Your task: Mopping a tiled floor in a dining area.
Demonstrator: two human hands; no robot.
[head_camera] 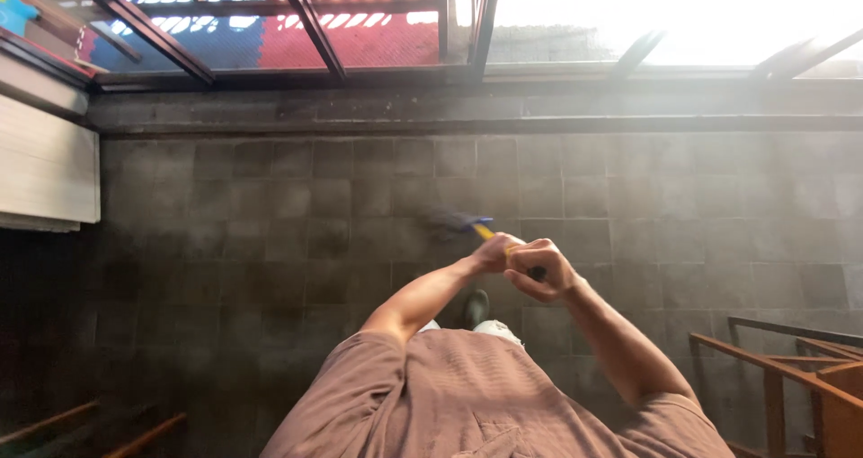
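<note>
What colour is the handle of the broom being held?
Yellow, where the broom handle meets its blue head; head view.

- Both arms stretch forward and meet at the centre, far from the body.
- The left hand is curled into a closed fist.
- The right hand sits just beside it, fingers wrapped shut, wrist bent slightly.

Bare tiled floor lay open around the hands; wooden furniture crowded the right, wooden rails the left.
</note>
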